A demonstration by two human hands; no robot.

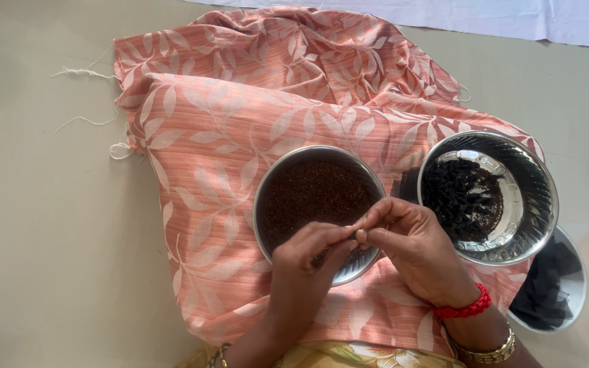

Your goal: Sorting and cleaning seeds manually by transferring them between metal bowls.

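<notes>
Two hands pinching a small dark piece above a steel bowl of reddish-brown seeds.

The left hand (308, 255) and right hand (410, 238) meet fingertip to fingertip over the near rim of the seed bowl (267, 197) — both are closed in a pinch on a small dark piece (354, 235), largely hidden between the fingers. The bowl rests on a peach cloth with a pale leaf print (213, 136), spread over a beige floor (35, 238). Just to the right stands a second steel bowl (540, 177) holding black pods; a white plate (577, 272) with more dark pieces lies partly beneath it. The right wrist carries a red thread band (463, 310) and a gold bangle (489, 354). Loose white threads (83, 71) lie at the cloth's left edge.
</notes>
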